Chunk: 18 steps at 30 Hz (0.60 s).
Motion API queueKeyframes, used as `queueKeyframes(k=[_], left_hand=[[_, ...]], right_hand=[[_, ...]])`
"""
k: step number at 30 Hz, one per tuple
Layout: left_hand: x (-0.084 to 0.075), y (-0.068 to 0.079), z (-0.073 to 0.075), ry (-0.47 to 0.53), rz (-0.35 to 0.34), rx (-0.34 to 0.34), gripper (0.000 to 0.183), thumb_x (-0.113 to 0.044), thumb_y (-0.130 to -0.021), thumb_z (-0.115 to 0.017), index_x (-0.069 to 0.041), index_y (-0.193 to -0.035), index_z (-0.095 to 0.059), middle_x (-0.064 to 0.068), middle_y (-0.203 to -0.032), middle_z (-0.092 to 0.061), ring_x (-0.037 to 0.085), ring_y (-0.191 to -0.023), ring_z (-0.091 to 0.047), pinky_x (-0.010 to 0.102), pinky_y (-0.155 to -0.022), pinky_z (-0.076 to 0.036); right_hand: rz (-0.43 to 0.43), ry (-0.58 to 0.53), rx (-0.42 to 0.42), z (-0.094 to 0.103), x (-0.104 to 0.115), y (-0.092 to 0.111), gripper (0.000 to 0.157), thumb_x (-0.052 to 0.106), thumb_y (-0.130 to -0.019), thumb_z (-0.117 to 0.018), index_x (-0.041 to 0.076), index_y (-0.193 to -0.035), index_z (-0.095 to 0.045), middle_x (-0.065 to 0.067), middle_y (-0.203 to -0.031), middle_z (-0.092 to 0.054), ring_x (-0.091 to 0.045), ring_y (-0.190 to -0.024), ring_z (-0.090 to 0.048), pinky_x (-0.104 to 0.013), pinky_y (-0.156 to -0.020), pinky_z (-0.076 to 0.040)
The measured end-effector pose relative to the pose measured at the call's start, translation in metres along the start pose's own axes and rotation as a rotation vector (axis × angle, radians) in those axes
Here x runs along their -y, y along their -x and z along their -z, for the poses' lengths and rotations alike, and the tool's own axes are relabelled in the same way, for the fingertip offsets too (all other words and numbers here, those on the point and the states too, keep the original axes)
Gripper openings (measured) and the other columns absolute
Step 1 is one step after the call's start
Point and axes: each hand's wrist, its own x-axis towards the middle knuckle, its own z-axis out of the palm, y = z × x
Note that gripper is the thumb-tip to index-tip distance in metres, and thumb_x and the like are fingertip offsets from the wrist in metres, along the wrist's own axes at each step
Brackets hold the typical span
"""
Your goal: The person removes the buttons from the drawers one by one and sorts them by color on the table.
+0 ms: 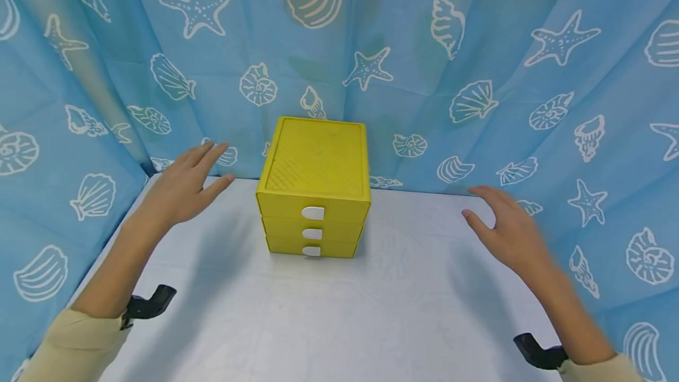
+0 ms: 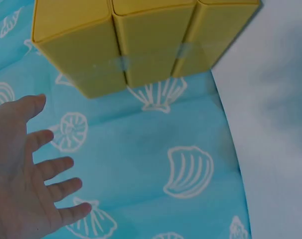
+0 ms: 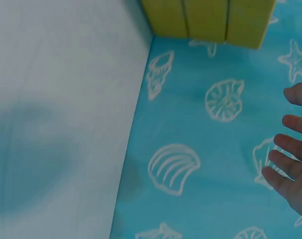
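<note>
A: So where's the yellow drawer box [image 1: 318, 158] been put?

B: On the white worktop [image 1: 318, 317], towards the back, right by the blue curtain [image 1: 408, 81]. It can be seen between the two hands, with its three drawers pushed in. Each one is fitted with a white tab [image 1: 313, 213].

A: Any brand or writing that can be made out?

B: Only patterns can be picked out tbh. A textured patch is moulded into the top's near left corner, and any mark near its middle is too faint to be read. The curtain is printed with white shells and starfish. In the left wrist view, what looks like a clear strip [image 2: 122, 63] is stretched across the box's side.

A: And the hands?

B: The left hand [image 1: 185, 184] is held wide and empty above the worktop, left of the box and near it, fingers spread. The right hand [image 1: 509, 231] is held wide and empty too, further off on the other side. A black mount [image 1: 151, 304] is worn on each wrist, by the beige sleeves [image 1: 79, 341].
</note>
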Motion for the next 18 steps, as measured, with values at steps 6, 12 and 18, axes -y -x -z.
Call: queueKeyframes(k=[6,12,18], left_hand=[[-0.013,-0.013,-0.003,0.021,-0.024,0.021,0.068,-0.043,-0.105,-0.048,-0.012,-0.160,-0.023,0.025,-0.162,-0.017,0.048,-0.146,-0.016,0.066,-0.112,-0.016],[-0.022,-0.028,-0.008,0.020,-0.055,0.058,0.068,-0.044,-0.106,-0.043,-0.009,-0.161,-0.020,0.023,-0.163,-0.012,0.046,-0.148,-0.009,0.064,-0.114,-0.011],[-0.031,-0.041,-0.013,0.026,-0.058,0.085,0.070,-0.047,-0.106,-0.039,-0.010,-0.161,-0.017,0.020,-0.165,-0.007,0.044,-0.149,-0.002,0.063,-0.115,-0.006]], right_hand=[[0.042,-0.203,-0.136,-0.009,0.024,0.001,0.042,0.014,-0.093,-0.072,0.000,-0.132,-0.061,-0.021,-0.130,-0.060,-0.041,-0.115,-0.059,-0.049,-0.089,-0.052],[0.100,-0.372,-0.196,-0.019,0.046,0.001,0.037,0.003,-0.088,-0.076,-0.002,-0.124,-0.065,-0.015,-0.120,-0.066,-0.032,-0.114,-0.062,-0.010,-0.088,-0.044],[0.126,-0.464,-0.219,-0.028,0.067,0.005,0.036,-0.002,-0.086,-0.076,-0.003,-0.120,-0.066,-0.010,-0.117,-0.068,-0.026,-0.111,-0.064,-0.013,-0.088,-0.047]])
